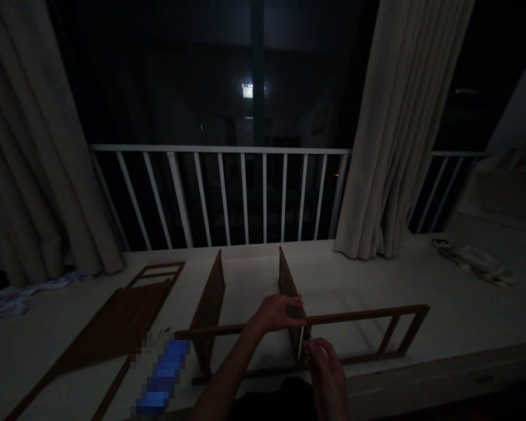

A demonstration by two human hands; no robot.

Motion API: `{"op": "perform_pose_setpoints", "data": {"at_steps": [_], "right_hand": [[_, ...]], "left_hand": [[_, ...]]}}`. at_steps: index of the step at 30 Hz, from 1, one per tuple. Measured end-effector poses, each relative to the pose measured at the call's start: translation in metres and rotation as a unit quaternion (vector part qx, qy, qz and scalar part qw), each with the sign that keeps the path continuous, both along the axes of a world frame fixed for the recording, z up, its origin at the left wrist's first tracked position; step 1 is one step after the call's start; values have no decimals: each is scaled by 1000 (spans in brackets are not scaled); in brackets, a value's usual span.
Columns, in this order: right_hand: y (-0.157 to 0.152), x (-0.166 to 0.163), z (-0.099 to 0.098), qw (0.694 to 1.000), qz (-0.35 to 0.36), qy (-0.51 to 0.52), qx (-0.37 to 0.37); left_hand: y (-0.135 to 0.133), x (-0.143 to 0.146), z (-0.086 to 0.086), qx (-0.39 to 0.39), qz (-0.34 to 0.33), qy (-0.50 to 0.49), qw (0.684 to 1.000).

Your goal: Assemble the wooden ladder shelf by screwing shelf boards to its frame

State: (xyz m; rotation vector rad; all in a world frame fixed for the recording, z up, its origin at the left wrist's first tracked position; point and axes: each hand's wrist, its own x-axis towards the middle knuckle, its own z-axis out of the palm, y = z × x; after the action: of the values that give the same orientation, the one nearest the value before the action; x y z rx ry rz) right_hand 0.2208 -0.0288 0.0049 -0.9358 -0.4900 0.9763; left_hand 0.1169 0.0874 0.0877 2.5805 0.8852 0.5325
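Observation:
In dim light, a partly assembled wooden rack (pixel 359 318) stands on a pale ledge (pixel 464 304). It has two upright brown panels, left panel (pixel 210 304) and right panel (pixel 289 286), crossed by a long slatted rail. My left hand (pixel 278 311) is closed on the top edge of the right panel near the rail. My right hand (pixel 326 365) is just below it, fingers pinched around a thin tool or fastener at the panel's front edge; I cannot make out which.
Flat brown boards and a frame piece (pixel 127 318) lie at the left. A blurred blue patch (pixel 164 368) sits beside them. Curtains (pixel 398 134) hang at both sides of a white railing (pixel 245 193). Crumpled cloth (pixel 473 260) lies at the right.

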Motion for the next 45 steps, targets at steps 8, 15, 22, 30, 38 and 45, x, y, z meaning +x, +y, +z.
{"op": "perform_pose_setpoints", "data": {"at_steps": [8,15,22,30,38,45], "right_hand": [[-12,-5,15,974,-87,-211,-7],[-14,1,7,921,-116,-371,-35],[-9,4,11,976,-39,-210,29],[-7,-2,5,997,69,-21,-18],[5,11,-12,953,278,114,-24],[3,17,-6,986,154,49,-50]], "left_hand": [[-1,0,1,-11,11,5,1000],[0,0,0,-7,11,1,1000],[0,1,0,-11,7,-10,1000],[-2,1,3,-16,12,-6,1000],[-3,2,5,-25,25,5,999],[-4,2,6,-22,23,7,999]]}}
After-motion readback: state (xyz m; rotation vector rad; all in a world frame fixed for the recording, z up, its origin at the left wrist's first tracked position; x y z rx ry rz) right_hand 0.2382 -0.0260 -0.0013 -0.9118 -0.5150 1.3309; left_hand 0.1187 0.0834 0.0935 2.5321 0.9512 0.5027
